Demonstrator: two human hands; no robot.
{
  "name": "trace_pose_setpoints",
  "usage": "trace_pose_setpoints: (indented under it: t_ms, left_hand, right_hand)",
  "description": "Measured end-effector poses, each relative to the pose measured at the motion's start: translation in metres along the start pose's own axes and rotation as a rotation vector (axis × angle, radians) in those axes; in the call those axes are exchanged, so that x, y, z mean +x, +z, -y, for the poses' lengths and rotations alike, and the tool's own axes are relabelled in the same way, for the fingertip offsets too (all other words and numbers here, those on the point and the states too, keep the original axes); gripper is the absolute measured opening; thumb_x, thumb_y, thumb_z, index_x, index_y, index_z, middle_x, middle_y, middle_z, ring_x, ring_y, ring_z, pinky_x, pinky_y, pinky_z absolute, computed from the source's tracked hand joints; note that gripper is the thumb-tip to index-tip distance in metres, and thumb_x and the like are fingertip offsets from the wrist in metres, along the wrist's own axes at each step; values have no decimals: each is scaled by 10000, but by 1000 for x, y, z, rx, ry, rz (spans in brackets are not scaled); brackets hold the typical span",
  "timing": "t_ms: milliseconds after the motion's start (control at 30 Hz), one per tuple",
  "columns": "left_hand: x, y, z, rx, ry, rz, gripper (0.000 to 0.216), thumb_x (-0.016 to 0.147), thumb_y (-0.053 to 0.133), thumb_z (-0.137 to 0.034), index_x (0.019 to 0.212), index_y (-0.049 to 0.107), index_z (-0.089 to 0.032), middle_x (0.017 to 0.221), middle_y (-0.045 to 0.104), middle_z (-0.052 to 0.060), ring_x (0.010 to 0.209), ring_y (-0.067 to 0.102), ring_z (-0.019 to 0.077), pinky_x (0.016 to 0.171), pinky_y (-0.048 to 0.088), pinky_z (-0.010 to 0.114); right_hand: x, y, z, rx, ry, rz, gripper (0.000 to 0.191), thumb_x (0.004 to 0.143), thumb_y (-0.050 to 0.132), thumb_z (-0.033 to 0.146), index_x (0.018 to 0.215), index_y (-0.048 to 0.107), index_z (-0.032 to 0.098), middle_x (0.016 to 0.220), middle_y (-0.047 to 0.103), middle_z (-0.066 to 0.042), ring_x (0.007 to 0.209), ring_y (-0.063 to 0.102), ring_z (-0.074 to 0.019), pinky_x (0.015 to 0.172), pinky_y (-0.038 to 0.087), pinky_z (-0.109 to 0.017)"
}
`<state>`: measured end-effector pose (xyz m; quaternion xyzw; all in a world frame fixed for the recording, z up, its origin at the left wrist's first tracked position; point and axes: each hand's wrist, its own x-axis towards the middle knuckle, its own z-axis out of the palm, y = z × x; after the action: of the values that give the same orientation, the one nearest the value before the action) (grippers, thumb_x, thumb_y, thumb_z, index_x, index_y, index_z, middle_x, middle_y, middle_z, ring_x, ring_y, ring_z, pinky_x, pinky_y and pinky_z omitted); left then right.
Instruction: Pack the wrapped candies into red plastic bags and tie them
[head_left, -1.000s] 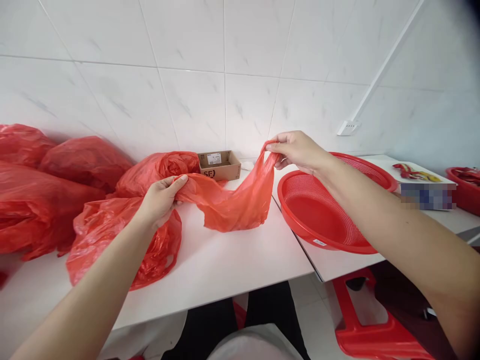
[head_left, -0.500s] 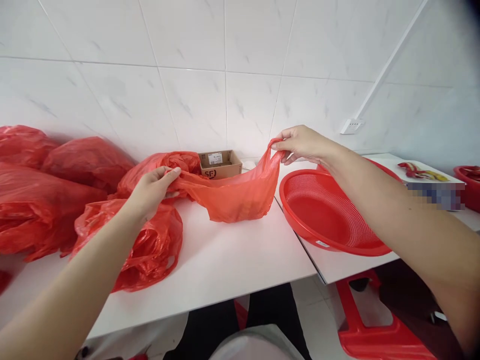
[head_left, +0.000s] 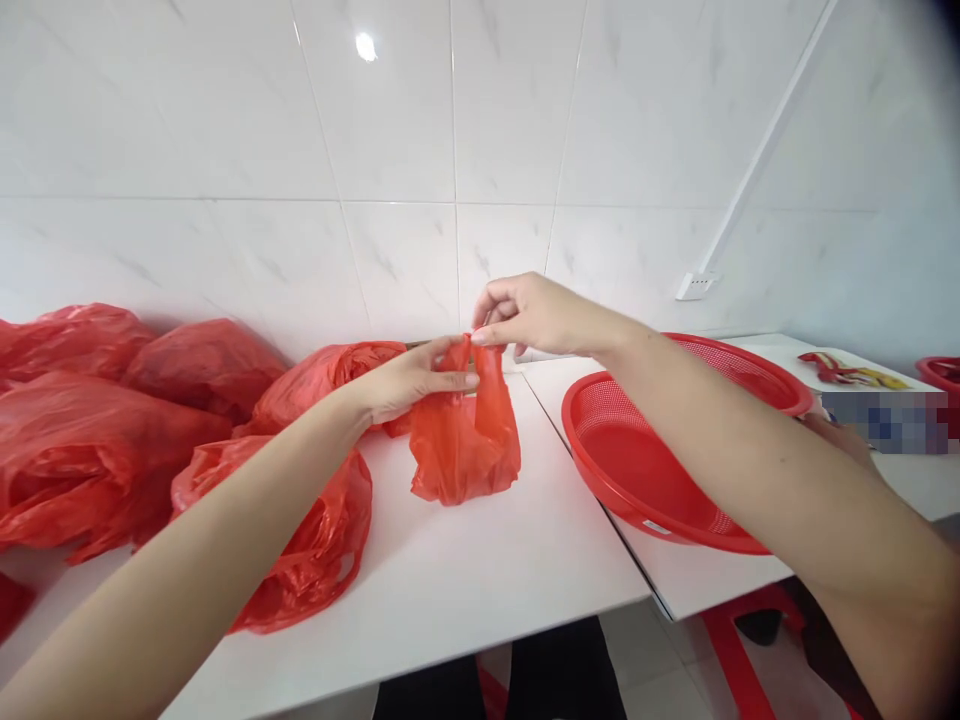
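A small red plastic bag (head_left: 465, 445) hangs by its handles just above the white table (head_left: 480, 570), its bottom touching the top. My left hand (head_left: 409, 385) pinches one handle from the left. My right hand (head_left: 529, 315) pinches the other handle from above. Both hands meet over the bag, fingertips almost touching. The bag droops folded in half below them.
Several stuffed red plastic bags (head_left: 112, 430) lie heaped along the left, one (head_left: 315, 540) just below my left arm. A large round red mesh basket (head_left: 675, 440) sits on the adjoining table to the right. Red and yellow items (head_left: 847, 372) lie far right, by a wall socket (head_left: 695, 285).
My hands have come together, bringing the two handles of the stretched bag to one point. The bag now hangs folded. The view has tilted, and the cardboard box behind is hidden.
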<state>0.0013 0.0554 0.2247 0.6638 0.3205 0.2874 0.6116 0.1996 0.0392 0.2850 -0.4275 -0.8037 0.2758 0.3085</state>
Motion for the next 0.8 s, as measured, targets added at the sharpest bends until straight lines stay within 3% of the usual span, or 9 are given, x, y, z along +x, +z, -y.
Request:
trace_pose_setpoints:
  t_ms: [100,200,300,400,500,600,667,800]
  left_hand:
    - [4,11,-1,109,-33,77,409,742,767,-305,1113,648,-178,710,645,21,603,605,145,654,522,318]
    - [0,18,0,130,-27,132,268,806,690,-369,984,684,-168,539,526,-29,499,525,125,616,501,319]
    - [-5,16,7,55,-65,84,269,855,623,-437,872,676,-174,463,362,-72,475,475,115,585,470,286]
    - [-8,9,18,10,-83,35,358,873,567,-515,792,645,-175,476,309,-78,470,456,106,576,459,271]
    - [-9,4,29,33,-83,41,398,880,532,-548,779,636,-177,493,417,-49,515,523,126,639,488,297]
    - [-12,1,33,70,-62,64,372,869,567,-502,742,656,-165,639,617,32,602,582,144,682,490,300]
    - [-15,2,30,129,-36,96,304,833,637,-429,692,661,-161,678,644,43,617,577,141,666,475,282]
    - [-20,9,25,444,39,143,163,808,649,-341,790,712,-192,725,665,32,653,594,157,646,477,279]
  right_hand:
    - [2,18,5,90,-119,-24,87,815,690,182,801,605,170,685,635,-2,561,555,-89,510,478,-219]
    - [-1,26,-1,167,-181,-49,81,838,661,219,864,591,187,791,667,-7,661,602,-107,624,512,-252]
    - [-9,32,-21,196,-153,-41,107,847,645,243,924,587,196,889,667,-16,772,630,-127,723,515,-285]
    - [-21,43,-47,221,-86,38,129,828,663,263,872,571,185,824,636,-2,747,606,-125,726,501,-294]
    - [-38,57,-59,222,-57,48,157,821,665,298,811,556,185,774,599,10,728,566,-125,695,477,-285]
    - [-58,64,-47,234,-78,56,139,834,647,311,808,574,196,802,606,6,738,553,-127,700,468,-278]
    - [-66,65,-36,261,-106,47,123,835,647,309,810,594,202,838,626,-1,759,566,-131,724,472,-277]
    - [-64,70,-37,356,-131,-181,109,900,565,318,911,597,214,894,648,-11,869,612,-147,828,471,-294]
